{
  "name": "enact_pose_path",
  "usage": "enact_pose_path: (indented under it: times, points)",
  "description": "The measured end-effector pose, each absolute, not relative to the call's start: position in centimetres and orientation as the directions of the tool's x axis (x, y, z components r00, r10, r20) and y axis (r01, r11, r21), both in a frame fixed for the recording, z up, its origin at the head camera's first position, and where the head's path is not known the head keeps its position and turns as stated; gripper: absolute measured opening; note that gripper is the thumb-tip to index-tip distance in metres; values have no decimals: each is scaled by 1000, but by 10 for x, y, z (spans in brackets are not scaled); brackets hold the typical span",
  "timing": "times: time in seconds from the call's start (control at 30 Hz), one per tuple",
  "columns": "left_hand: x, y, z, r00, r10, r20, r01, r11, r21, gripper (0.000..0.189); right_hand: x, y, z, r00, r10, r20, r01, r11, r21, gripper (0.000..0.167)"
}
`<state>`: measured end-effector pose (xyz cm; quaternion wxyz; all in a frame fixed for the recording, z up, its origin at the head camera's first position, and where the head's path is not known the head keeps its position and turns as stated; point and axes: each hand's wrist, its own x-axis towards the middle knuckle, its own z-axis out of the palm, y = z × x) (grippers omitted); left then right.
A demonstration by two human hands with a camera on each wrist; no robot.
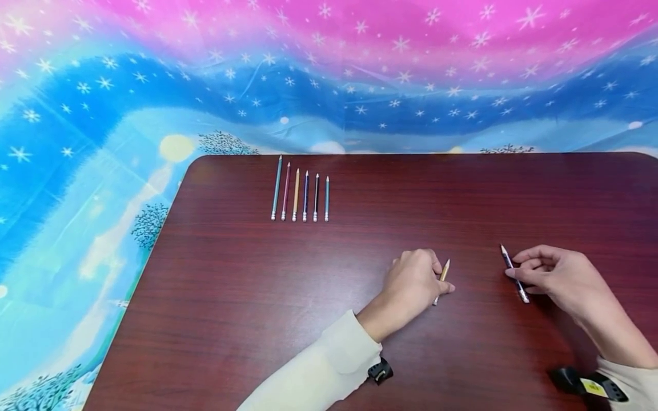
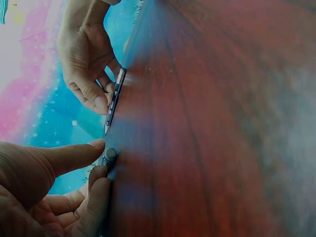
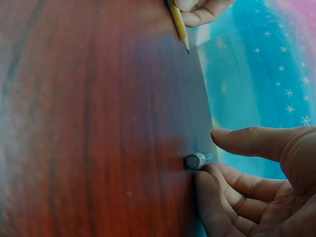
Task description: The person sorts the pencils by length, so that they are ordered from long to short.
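My left hand [image 1: 413,282] is over the table's middle right, thumb and fingers on either side of a short yellow pencil [image 1: 445,270]. The pencil's sharpened tip points away, and its eraser end [image 2: 110,155] faces the left wrist camera. Farther right, my right hand [image 1: 562,279] holds a short dark pencil [image 1: 509,262] between thumb and fingers. This one slants, tip to the far left and white-tipped end toward me; its eraser end [image 3: 195,161] shows in the right wrist view. Both pencils are close to the tabletop, with a gap between the hands.
Toward the back left of the dark red wooden table [image 1: 231,274], several pencils [image 1: 297,194] lie side by side, tips away, eraser ends roughly level, getting shorter toward the right. A pink and blue snowflake cloth [image 1: 339,68] hangs beyond the table's back and left edges.
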<state>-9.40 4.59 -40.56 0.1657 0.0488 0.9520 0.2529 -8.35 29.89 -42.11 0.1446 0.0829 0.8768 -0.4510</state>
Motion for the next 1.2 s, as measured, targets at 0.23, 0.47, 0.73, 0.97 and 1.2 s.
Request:
enact_pose_path:
  times: [0.23, 0.47, 0.73, 0.97, 1.2]
  points:
    - [-93, 43, -407, -947, 196, -255, 52, 876, 480, 18, -83, 292, -420, -965, 57, -255, 211, 745, -632, 36]
    - [-93, 41, -405, -946, 208, -248, 59, 865, 499, 13, -82, 290, -419, -974, 57, -219, 177, 797, -577, 24]
    - [-89, 44, -403, -945, 234, -227, 116, 892, 436, 14, -82, 289, -416, -985, 42, -167, 123, 850, -512, 12]
    - [-90, 42, -404, -941, 263, -211, 153, 890, 429, 10, -83, 290, -413, -981, 31, -189, 126, 849, -513, 15]
    - [-90, 38, -403, -934, 264, -241, 127, 876, 465, 10, -88, 287, -409, -964, 13, -265, 166, 809, -564, 21]
